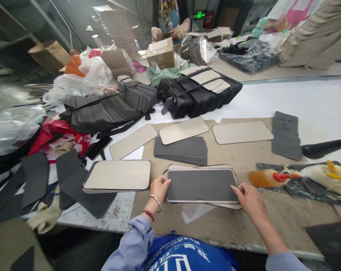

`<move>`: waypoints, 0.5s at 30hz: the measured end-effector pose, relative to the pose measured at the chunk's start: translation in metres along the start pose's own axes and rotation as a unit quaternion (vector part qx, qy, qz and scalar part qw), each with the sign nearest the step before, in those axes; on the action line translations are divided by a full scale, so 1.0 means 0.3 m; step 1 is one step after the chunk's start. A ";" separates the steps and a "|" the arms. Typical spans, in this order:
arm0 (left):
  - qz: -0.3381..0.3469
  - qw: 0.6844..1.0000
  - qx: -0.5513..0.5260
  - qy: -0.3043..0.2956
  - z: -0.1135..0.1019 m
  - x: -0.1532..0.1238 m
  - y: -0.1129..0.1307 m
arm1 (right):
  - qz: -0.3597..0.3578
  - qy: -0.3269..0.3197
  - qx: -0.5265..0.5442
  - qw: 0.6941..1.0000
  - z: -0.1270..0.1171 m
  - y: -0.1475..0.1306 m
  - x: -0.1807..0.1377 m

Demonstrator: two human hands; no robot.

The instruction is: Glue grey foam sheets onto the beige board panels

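Farthest back on the tabletop (286, 98), a brown cardboard box (160, 52) with its flaps shut, contents hidden; beside it a clear plastic bag (197, 49) stuffed with dark pieces. More white plastic bags (82, 75) heaped at the left, contents not readable. In front of these, bundles of dark foam pieces (198, 96) strapped together, a few tan boards lying on top. Nearer, on a brown cardboard sheet (244, 158), three single tan boards (184, 130) laid flat above a low stack of grey foam sheets (181, 150), and at the left a separate pile of tan boards (116, 176). Both forearms reaching forward from blue sleeves, wrists low over the near edge. Left hand (159, 186), bracelets at the wrist, fingers curled loosely against the left end of the grey foam sheet (201, 184), gripping nothing fully, just pressing the edge. Right hand (251, 199) spread open and flat, fingertips touching the right end of the same sheet. Sheet lying flat atop a small stack of tan boards, directly in front of the body, between the two hands. At the far right, an orange glue bottle (268, 177) lying on its side.
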State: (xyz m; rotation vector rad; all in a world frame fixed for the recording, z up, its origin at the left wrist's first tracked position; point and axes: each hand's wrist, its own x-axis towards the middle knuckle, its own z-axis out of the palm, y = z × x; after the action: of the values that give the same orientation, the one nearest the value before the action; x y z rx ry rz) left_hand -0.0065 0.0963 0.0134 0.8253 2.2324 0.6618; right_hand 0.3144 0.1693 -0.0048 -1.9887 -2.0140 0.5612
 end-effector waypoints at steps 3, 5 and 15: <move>0.004 1.000 -0.011 0.004 0.003 -0.003 -0.001 | -0.003 -0.003 0.000 1.000 0.003 0.005 0.006; 0.006 1.000 -0.019 0.006 0.005 -0.003 -0.006 | -0.005 -0.007 -0.001 1.000 0.003 0.007 0.007; 0.014 0.999 0.001 0.032 0.004 -0.010 -0.008 | -0.037 0.006 -0.012 0.999 0.004 0.011 0.004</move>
State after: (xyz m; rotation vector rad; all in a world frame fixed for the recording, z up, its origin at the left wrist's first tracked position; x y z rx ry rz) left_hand -0.0049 0.0927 0.0123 0.8483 2.2823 0.7086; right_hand 0.3167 0.1705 -0.0075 -1.9174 -2.0854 0.5101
